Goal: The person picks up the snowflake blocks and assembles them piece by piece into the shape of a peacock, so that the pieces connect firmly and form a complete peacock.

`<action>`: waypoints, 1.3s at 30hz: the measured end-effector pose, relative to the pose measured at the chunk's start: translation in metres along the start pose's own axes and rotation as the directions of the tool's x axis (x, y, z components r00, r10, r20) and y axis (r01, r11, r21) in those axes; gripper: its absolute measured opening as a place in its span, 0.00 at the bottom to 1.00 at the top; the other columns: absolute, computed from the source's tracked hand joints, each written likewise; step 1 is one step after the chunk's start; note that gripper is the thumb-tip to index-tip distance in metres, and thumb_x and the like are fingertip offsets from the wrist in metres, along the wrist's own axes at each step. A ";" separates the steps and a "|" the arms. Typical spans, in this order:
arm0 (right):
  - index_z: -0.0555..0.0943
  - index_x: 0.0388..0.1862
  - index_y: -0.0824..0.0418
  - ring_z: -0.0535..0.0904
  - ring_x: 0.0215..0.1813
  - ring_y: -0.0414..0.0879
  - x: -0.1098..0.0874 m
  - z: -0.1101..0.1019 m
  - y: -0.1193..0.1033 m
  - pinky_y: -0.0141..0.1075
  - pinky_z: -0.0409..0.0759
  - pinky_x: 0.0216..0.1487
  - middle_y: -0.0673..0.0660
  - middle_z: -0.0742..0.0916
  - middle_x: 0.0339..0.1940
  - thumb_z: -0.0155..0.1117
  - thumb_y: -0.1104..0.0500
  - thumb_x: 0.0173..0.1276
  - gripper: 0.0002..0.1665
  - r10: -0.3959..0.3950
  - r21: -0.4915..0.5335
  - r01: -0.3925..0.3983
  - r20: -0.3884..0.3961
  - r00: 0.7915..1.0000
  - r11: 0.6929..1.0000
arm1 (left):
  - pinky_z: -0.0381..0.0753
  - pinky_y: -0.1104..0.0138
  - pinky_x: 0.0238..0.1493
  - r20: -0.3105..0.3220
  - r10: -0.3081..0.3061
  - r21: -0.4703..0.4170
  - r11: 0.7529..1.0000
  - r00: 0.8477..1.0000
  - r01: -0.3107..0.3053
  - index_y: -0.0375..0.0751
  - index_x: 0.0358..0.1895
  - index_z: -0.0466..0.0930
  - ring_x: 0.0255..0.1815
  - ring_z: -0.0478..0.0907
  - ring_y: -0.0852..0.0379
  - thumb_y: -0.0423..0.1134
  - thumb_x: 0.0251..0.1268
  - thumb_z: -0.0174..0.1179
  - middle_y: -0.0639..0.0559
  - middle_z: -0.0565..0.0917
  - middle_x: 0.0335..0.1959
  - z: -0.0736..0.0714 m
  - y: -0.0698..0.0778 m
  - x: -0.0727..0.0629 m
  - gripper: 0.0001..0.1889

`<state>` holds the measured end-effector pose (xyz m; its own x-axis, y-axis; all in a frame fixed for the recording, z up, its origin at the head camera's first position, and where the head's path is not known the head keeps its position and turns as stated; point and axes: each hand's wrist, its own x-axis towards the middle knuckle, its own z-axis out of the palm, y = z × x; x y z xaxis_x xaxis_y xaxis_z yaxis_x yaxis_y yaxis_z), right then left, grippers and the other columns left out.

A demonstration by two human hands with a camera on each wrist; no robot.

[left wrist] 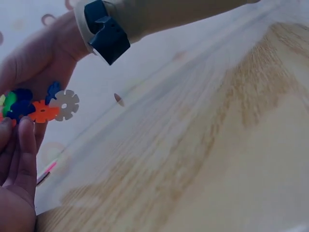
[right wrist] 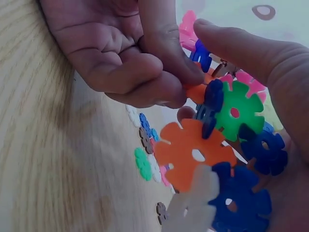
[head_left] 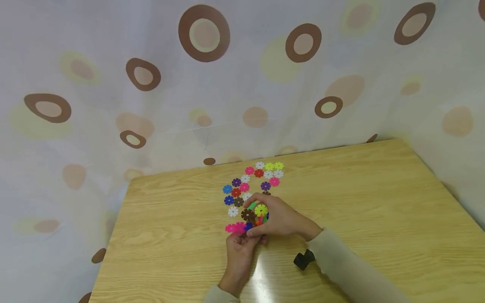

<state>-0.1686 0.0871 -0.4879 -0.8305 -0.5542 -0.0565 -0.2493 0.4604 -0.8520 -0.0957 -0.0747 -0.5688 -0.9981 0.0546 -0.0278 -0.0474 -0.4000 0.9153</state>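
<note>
A cluster of interlocking plastic snowflake discs (head_left: 261,210), in pink, brown, yellow, blue, orange, green and white, is held between the two hands above the table. My left hand (head_left: 239,256) pinches an orange disc at the cluster's near side; the right wrist view shows its thumb and curled fingers there. My right hand (head_left: 286,219) curves round the other side, its fingers over the top and its thumb low near a blue disc. In the right wrist view a green disc (right wrist: 236,116) and a large orange disc (right wrist: 178,159) slot against blue ones. Part of the cluster is hidden behind the right hand.
Several loose snowflake discs (head_left: 236,192) lie flat on the wooden table (head_left: 170,244) beyond the hands, towards the back edge. A patterned sheet (head_left: 235,84) hangs behind the table. A black device (head_left: 304,259) is strapped at the right wrist.
</note>
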 end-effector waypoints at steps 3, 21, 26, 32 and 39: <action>0.80 0.68 0.53 0.78 0.75 0.64 -0.001 0.000 0.002 0.67 0.78 0.74 0.58 0.85 0.70 0.88 0.47 0.60 0.40 0.008 0.018 -0.008 -0.002 1.000 1.000 | 0.93 0.69 0.45 0.015 -0.011 -0.012 1.000 1.000 0.011 0.38 0.42 0.86 0.31 0.90 0.63 0.25 0.73 0.64 0.57 0.93 0.31 0.000 -0.001 0.000 0.05; 0.85 0.72 0.54 0.79 0.54 0.48 0.029 -0.041 0.072 0.46 0.83 0.59 0.55 0.84 0.55 0.71 0.51 0.78 0.26 0.032 -0.277 -0.072 -0.145 0.989 0.958 | 0.91 0.66 0.58 0.032 -0.131 -0.223 0.966 0.991 0.135 0.46 0.47 0.79 0.48 0.87 0.60 0.29 0.82 0.58 0.56 0.88 0.44 -0.008 0.007 0.003 0.06; 0.92 0.56 0.54 0.78 0.48 0.46 0.028 -0.036 0.068 0.42 0.81 0.51 0.52 0.85 0.50 0.78 0.53 0.73 0.16 0.015 -0.328 -0.056 -0.127 0.992 0.943 | 0.91 0.65 0.60 0.024 -0.145 -0.225 0.963 0.989 0.147 0.47 0.50 0.79 0.49 0.87 0.59 0.31 0.83 0.58 0.55 0.87 0.46 -0.006 0.008 0.004 0.05; 0.92 0.44 0.55 0.81 0.46 0.44 0.024 -0.037 0.054 0.42 0.86 0.53 0.50 0.89 0.44 0.78 0.62 0.71 0.05 0.091 -0.287 -0.125 -0.130 0.987 0.950 | 0.91 0.65 0.61 0.037 -0.140 -0.222 0.964 0.990 0.144 0.49 0.51 0.79 0.50 0.87 0.60 0.31 0.84 0.57 0.56 0.87 0.46 -0.005 0.009 0.003 0.07; 0.89 0.54 0.58 0.80 0.43 0.43 0.017 -0.040 0.055 0.37 0.84 0.49 0.52 0.90 0.45 0.78 0.65 0.69 0.15 0.110 -0.228 -0.114 -0.032 0.993 0.967 | 0.91 0.65 0.60 0.046 -0.134 -0.218 0.966 0.990 0.141 0.50 0.53 0.79 0.50 0.87 0.60 0.32 0.84 0.58 0.57 0.87 0.46 -0.005 0.008 0.002 0.07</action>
<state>-0.2164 0.1311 -0.5146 -0.8685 -0.4776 -0.1328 -0.2597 0.6666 -0.6987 -0.0988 -0.0828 -0.5635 -0.9799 0.1499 -0.1314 -0.1947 -0.5778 0.7926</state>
